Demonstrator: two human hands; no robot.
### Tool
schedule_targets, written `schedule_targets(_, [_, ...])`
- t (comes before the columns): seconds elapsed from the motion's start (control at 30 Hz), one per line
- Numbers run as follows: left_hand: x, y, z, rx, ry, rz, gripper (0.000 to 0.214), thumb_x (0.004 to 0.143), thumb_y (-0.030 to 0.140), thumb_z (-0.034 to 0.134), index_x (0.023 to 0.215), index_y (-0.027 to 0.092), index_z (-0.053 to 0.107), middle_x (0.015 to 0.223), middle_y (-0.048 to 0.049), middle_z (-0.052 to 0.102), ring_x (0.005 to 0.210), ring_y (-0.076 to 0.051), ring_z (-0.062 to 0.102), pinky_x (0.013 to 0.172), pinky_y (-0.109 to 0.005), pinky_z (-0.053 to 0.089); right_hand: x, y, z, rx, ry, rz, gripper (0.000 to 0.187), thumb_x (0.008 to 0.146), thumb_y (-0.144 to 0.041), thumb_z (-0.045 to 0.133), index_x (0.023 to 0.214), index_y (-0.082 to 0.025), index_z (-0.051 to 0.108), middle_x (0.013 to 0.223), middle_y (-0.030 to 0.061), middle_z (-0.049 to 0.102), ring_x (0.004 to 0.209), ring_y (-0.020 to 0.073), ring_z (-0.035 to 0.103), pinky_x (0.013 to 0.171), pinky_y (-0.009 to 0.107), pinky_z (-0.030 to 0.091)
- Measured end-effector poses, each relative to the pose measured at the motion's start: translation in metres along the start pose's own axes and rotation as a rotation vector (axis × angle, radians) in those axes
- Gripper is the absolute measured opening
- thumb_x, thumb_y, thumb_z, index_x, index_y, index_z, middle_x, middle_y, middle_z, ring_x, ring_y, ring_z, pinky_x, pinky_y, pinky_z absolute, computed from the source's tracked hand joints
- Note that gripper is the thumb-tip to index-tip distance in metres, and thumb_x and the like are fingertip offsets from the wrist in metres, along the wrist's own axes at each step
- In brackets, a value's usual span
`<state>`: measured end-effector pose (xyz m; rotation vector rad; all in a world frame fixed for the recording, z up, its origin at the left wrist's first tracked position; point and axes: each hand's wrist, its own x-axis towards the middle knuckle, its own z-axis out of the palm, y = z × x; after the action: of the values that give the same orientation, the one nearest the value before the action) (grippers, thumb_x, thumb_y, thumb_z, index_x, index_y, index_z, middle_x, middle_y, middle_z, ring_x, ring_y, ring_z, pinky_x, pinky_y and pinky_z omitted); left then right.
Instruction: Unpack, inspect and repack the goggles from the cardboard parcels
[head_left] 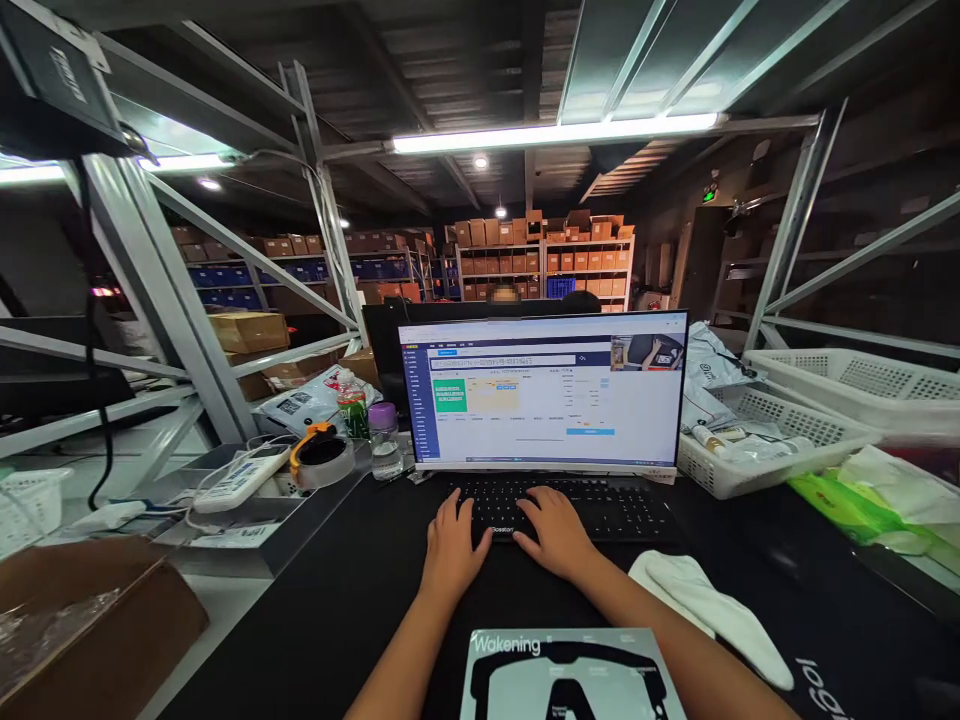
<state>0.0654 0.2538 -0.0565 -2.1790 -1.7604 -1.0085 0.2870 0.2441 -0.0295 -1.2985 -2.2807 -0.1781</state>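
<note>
Both of my hands rest on a black keyboard (600, 508) that lies in front of a lit monitor (510, 440). My left hand (454, 545) covers the keyboard's left end, its fingers apart and holding nothing. Over the middle keys lies my right hand (556, 530), fingers spread, thumb pointing left. Between the two thumbs a bit of the keyboard's front edge shows. Close to me, between my forearms, is a box printed "Wakening" (562, 660) with a picture of goggles. A white cloth item (701, 600), perhaps a glove, lies beside my right forearm.
Left of the monitor stand a purple-lidded jar (385, 445), a can (352, 412) and a tape roll (324, 460). An open cardboard box (97, 620) is at lower left. White plastic baskets (727, 475) and a green packet (840, 505) sit on the right. Metal frame posts (169, 290) rise at the sides.
</note>
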Motion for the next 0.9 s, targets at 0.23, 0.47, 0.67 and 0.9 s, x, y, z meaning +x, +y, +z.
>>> schedule_targets(0.23, [0.002,-0.027,0.002,-0.159,0.254,-0.196,0.031,0.093,0.032,0.064,0.12,0.016,0.06,0.131,-0.0106,0.058,0.118,-0.027,0.058,0.097,-0.049,0.052,0.001,-0.002,0.003,-0.007,-0.007,0.032,0.041,0.094,-0.042,0.063,0.125,-0.016,0.064,0.138,0.0175,0.057,0.129,0.0333,0.05,0.111,0.048,0.04])
schedule_targets(0.47, [0.003,-0.059,0.004,-0.214,0.332,-0.367,0.03,0.096,0.035,0.062,0.117,0.015,0.061,0.112,-0.0073,0.065,0.09,-0.018,0.066,0.076,-0.036,0.059,-0.001,-0.002,0.001,0.002,-0.02,0.033,0.039,0.096,-0.04,0.061,0.125,-0.015,0.065,0.135,0.0188,0.059,0.129,0.0333,0.051,0.11,0.049,0.04])
schedule_targets(0.67, [0.002,-0.03,-0.003,-0.186,0.11,-0.074,0.023,0.096,0.035,0.062,0.108,0.016,0.064,0.109,-0.0063,0.067,0.098,-0.02,0.065,0.088,-0.043,0.056,0.001,-0.004,0.0,0.004,-0.012,0.033,0.04,0.095,-0.042,0.062,0.125,-0.016,0.065,0.135,0.0168,0.06,0.129,0.0327,0.051,0.112,0.049,0.038])
schedule_targets(0.9, [-0.005,0.006,0.008,-0.084,-0.078,0.196,0.033,0.093,0.029,0.062,0.125,0.017,0.06,0.131,-0.0103,0.061,0.125,-0.027,0.055,0.106,-0.052,0.046,0.005,-0.005,-0.002,0.027,0.017,0.035,0.031,0.095,-0.041,0.063,0.114,-0.017,0.07,0.136,0.0152,0.059,0.128,0.0318,0.051,0.112,0.051,0.037])
